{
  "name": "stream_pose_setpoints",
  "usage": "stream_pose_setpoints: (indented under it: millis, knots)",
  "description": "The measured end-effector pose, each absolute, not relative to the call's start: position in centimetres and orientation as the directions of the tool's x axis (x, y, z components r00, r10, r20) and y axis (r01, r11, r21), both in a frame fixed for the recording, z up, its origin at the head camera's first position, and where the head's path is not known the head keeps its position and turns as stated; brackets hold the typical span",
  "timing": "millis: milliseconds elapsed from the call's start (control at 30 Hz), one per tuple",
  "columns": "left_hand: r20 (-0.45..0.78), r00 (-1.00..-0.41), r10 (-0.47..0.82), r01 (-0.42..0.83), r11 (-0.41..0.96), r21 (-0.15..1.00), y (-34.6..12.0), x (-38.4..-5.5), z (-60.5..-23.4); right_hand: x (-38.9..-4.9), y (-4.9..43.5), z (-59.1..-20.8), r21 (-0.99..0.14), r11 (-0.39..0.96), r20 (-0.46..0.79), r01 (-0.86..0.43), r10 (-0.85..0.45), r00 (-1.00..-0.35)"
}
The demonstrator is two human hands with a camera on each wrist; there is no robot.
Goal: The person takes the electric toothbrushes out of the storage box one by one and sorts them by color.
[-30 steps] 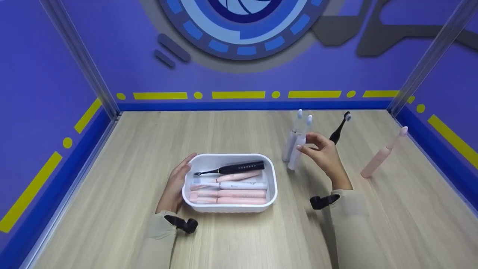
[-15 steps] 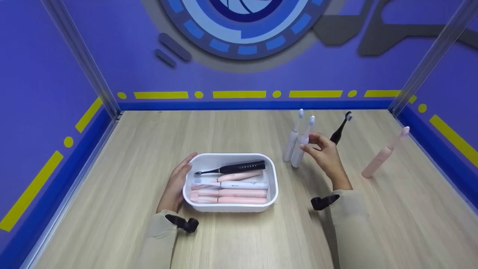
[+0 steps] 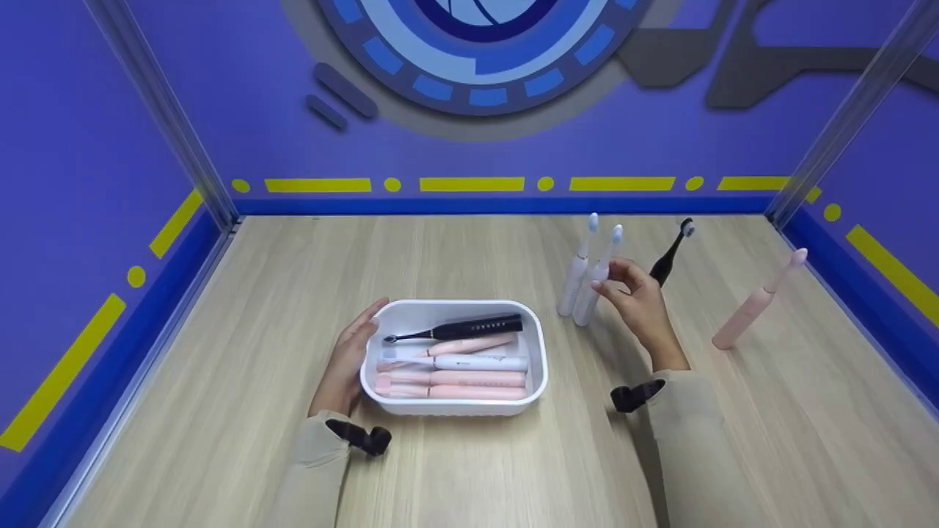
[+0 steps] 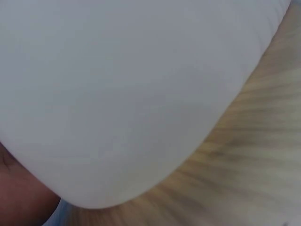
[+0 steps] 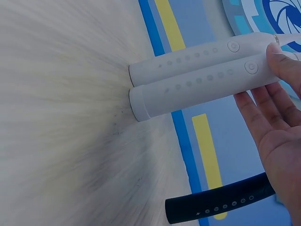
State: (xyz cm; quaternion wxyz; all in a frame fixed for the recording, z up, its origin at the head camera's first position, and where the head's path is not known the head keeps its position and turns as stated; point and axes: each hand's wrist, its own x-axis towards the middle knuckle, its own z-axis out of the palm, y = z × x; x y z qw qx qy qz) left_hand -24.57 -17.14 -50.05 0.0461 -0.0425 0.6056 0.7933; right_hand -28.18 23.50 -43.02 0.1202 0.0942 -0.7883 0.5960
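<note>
A white plastic bin [image 3: 458, 408] holds several electric toothbrushes: a black one [image 3: 477, 328], a white one [image 3: 480, 363] and pink ones [image 3: 477, 378]. My left hand [image 3: 343, 367] grips its left end, the thumb at the rim; in the left wrist view the bin's wall [image 4: 122, 94] covers most of that hand. With thumb and fingertips my right hand [image 3: 640, 308] pinches a white electric toothbrush [image 3: 587, 301] near the top of its handle. It stands upright, its base at the tabletop, close beside a second white toothbrush [image 3: 574, 282]. Their handles overlap in the right wrist view.
Behind my right hand stands a black toothbrush [image 3: 666, 260], its lower part hidden in the head view. A pink toothbrush [image 3: 744, 319] stands farther right. Blue panels [image 3: 469, 165] with yellow marks enclose the wooden table [image 3: 242, 352] at the back and sides.
My right hand has shifted the pinched white toothbrush slightly away from me and to the right, settling its base level beside the other white one. The left hand and bin keep their place.
</note>
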Motion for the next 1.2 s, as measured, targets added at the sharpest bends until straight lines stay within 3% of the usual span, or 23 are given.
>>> stream_pose_setpoints:
  millis: [1200]
  knots:
    - [-0.121,-0.993,0.017,-0.121,-0.268,0.956,-17.2,-24.7,-50.2,-30.5,24.3,-46.0,-0.927,0.279,0.261,-0.250,0.003,-0.965]
